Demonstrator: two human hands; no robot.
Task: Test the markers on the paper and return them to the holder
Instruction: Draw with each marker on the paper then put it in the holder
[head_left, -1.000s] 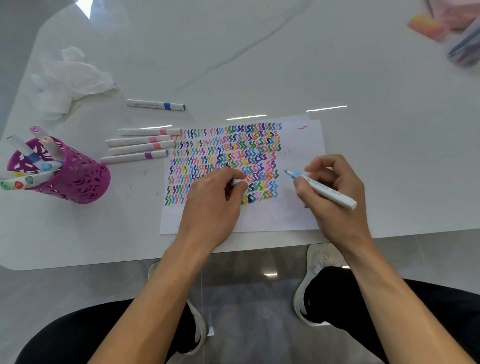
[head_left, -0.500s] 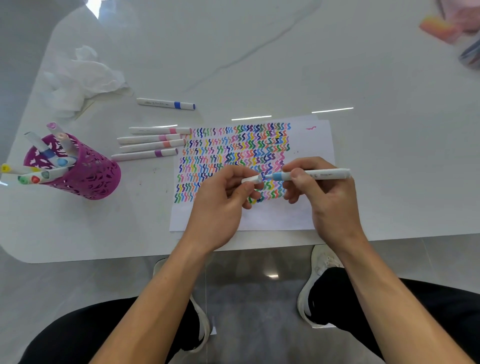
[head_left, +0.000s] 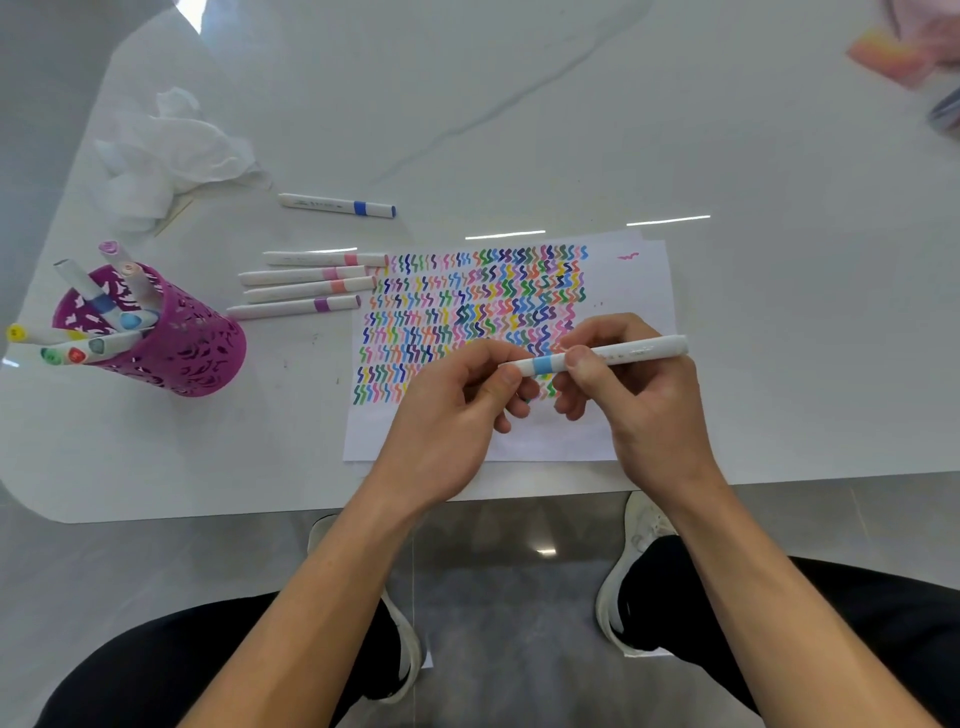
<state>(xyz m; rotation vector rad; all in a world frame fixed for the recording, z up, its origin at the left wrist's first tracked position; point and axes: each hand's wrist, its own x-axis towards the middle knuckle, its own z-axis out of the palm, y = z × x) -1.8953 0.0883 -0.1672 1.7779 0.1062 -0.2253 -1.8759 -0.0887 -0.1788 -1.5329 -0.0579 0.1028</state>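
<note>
while left hand (head_left: 447, 421) and right hand (head_left: 644, 410) grip | marker (head_left: 634, 352) crosswise | cap (head_left: 522, 367) leftward

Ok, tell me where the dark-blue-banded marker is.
Head view, left of centre: the dark-blue-banded marker lies alone on the table, beyond the row of four markers and right of the crumpled tissue.

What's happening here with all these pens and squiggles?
A person seated at the white table holds one light-blue marker just above the paper. The left hand pinches its capped end and the right hand grips the barrel. The paper is covered in rows of coloured squiggles. The purple holder at the left has several markers in it, and five more markers lie on the table beside the paper, not yet returned.
</note>
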